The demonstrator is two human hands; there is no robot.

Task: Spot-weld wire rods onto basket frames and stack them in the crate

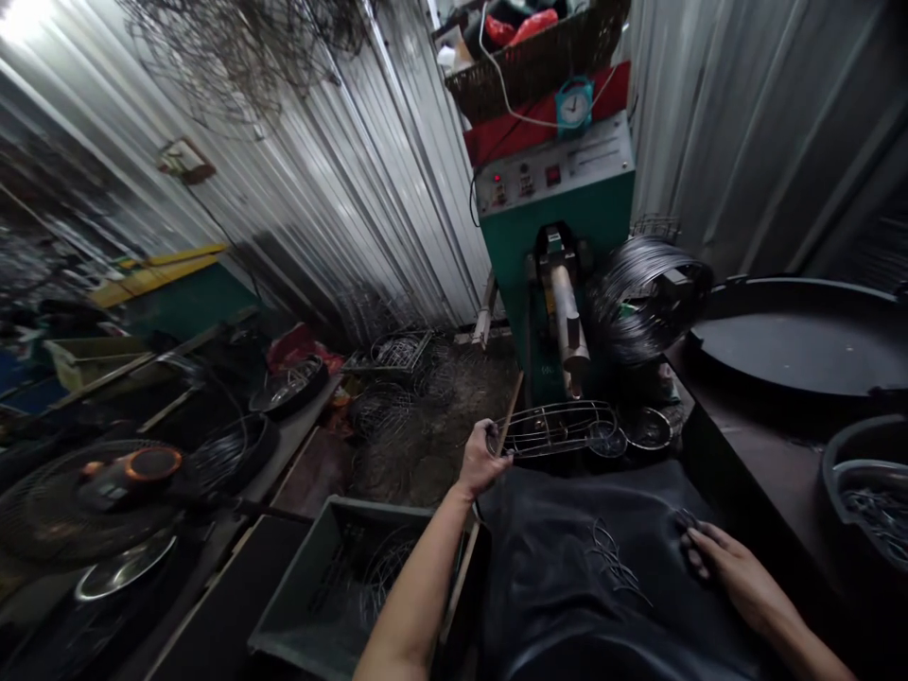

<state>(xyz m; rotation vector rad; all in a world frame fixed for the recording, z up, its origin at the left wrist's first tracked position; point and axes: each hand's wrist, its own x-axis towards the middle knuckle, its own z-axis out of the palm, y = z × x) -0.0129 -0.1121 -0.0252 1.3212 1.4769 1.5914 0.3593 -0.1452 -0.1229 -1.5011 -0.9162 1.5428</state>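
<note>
**1 hand on the wire frame, 1 hand on the wire bits**

The left hand (pixel 480 462) is in the middle of the frame, low down. Its fingers curl round the near end of a long wire frame (pixel 557 427). The frame lies flat just below the green machine (pixel 560 218), beside a shiny wire coil (pixel 638 293).

The right hand (pixel 730 572) is at the lower right. Its fingers lie stretched out and close together on a dark cloth (pixel 539 605). Their tips are at some thin wire bits (pixel 616 558). I cannot tell if they pinch any.

It looks like the frame is being held in place while the other hand feels for a wire bit. The frame is held at 1 end only, so moving it would need a firm grip. Picking up a thin wire bit would need a careful pinch.

A grey tub (pixel 298 605) sits at the lower left.
</note>
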